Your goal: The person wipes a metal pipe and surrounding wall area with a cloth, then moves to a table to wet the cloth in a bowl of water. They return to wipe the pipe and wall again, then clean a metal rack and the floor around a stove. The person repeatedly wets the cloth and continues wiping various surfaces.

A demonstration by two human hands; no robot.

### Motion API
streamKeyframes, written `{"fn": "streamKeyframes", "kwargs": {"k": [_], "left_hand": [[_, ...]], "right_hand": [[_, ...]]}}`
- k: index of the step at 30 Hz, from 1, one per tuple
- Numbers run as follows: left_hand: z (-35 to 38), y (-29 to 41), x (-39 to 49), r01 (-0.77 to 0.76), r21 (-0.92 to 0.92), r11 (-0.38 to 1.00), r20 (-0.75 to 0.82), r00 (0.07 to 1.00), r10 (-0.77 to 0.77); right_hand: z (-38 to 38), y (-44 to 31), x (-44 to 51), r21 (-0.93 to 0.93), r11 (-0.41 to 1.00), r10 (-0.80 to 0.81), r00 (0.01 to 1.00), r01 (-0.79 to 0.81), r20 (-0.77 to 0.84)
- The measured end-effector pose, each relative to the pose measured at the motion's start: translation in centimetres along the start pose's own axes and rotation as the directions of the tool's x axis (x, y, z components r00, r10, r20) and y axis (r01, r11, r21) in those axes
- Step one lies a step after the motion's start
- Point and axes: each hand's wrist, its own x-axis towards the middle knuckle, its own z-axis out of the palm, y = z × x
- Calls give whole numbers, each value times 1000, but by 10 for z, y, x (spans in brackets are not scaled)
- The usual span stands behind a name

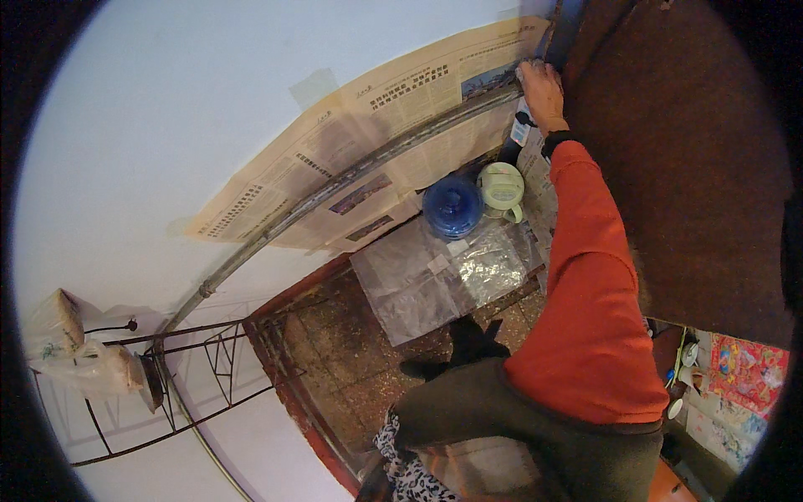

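Observation:
My right hand, in an orange sleeve with a dark band at the wrist, reaches up to the wall. Its bent fingers rest at the right end of a newspaper sheet, beside the end of a worn pipe. Whether the fingers grip something is hidden. The newspaper runs along the white wall above and below the pipe, with pieces of tape near its edge. Just below the hand is a small white and blue item with a black part. My left hand is out of view.
Below stand a blue water bottle and a pale green jug with a handle, beside clear plastic sheeting on the tiled floor. A large brown panel rises at right. A metal rack holds plastic bags.

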Motion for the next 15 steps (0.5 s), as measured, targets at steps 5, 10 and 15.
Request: {"fn": "streamKeyframes", "kwargs": {"k": [5,10,15], "left_hand": [[9,0,3,8,23,1000,14,1000,-9],[6,21,17,-40,30,999,15,999,39],[-13,20,13,-75,6,997,-25,997,75]], "right_hand": [[16,-55,-5,24,964,265,964,-264,-6],[2,-168,-25,230,973,21,979,28,-205],[-10,-97,-2,391,854,275,936,-343,219]]}}
